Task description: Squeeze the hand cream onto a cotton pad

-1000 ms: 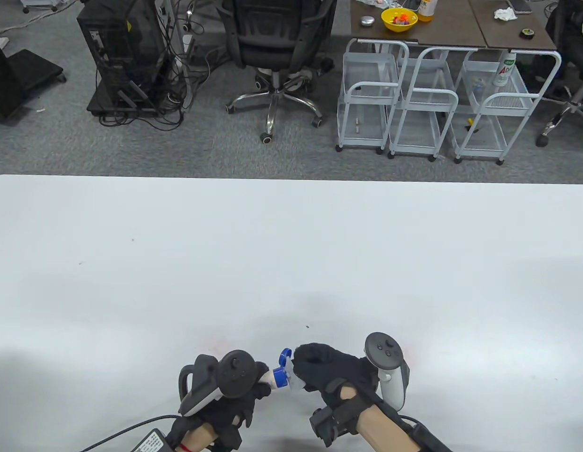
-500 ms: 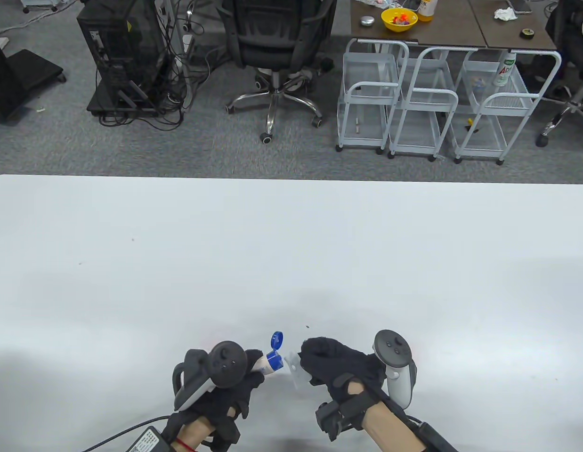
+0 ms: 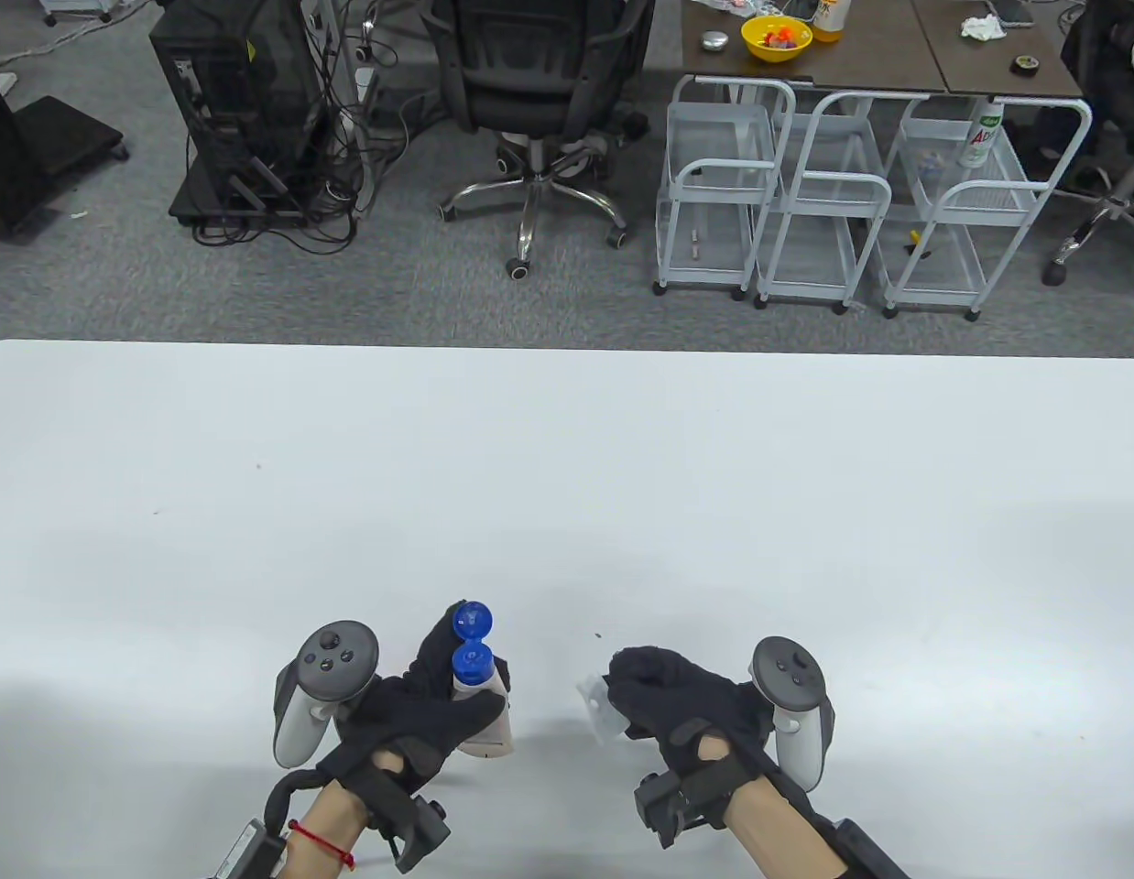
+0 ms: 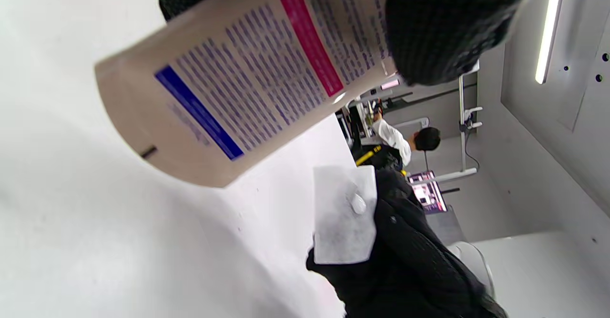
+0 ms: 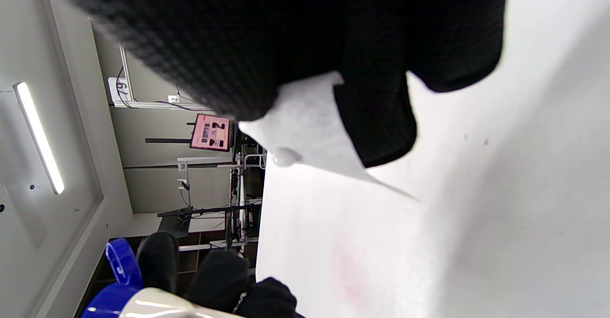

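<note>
My left hand grips a beige hand cream tube upright near the table's front edge, its blue flip cap open and pointing away from me. The tube's printed back fills the left wrist view. My right hand pinches a white square cotton pad at its edge, a little to the right of the tube. The pad carries a small blob of cream, also seen in the right wrist view. The two hands are apart.
The white table stretches far beyond the hands. Past its far edge stand an office chair, a black computer rack and white wire carts.
My left hand has turned the tube from pointing at the pad to upright and drawn it left. My right hand has shifted slightly right with the pad. The gap between them has widened.
</note>
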Demonstrator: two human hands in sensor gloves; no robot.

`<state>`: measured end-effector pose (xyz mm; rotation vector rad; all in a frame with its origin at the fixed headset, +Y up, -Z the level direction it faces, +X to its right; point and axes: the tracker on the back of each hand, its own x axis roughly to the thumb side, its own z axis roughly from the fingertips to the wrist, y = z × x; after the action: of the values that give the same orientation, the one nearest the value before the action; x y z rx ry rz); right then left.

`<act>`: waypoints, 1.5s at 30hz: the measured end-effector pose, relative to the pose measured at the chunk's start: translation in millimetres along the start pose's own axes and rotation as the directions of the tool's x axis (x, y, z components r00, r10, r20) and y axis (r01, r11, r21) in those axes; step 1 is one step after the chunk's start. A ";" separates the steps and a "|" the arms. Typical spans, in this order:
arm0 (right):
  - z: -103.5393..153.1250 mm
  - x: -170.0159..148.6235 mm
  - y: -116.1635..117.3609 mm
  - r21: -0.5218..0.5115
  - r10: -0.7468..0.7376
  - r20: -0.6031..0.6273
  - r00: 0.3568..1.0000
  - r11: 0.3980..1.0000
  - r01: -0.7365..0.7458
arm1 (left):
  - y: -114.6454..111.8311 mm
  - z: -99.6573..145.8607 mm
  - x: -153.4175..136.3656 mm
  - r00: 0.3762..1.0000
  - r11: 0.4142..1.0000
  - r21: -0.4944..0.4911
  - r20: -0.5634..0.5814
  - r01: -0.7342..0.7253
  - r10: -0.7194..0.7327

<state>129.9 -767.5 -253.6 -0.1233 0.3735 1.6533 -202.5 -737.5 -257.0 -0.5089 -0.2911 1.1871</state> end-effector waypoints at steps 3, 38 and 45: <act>-0.6 -0.6 1.6 0.004 0.016 0.001 1.000 1.000 -0.016 | 0.6 1.0 -0.6 1.000 1.000 0.019 -0.002 -0.002 0.002; -33.3 10.2 -41.9 0.049 0.172 0.045 0.984 0.983 -0.174 | 10.0 3.5 4.2 0.904 0.870 0.251 -0.163 0.425 -0.395; -42.7 2.6 -80.3 -0.213 0.372 -0.116 0.921 0.896 -0.389 | 17.8 0.4 1.3 0.834 0.785 0.290 -0.266 0.548 -0.484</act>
<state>202.6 -772.5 -308.1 -0.3021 0.2669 2.0851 -216.6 -731.2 -266.0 -0.1874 -0.0460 0.6218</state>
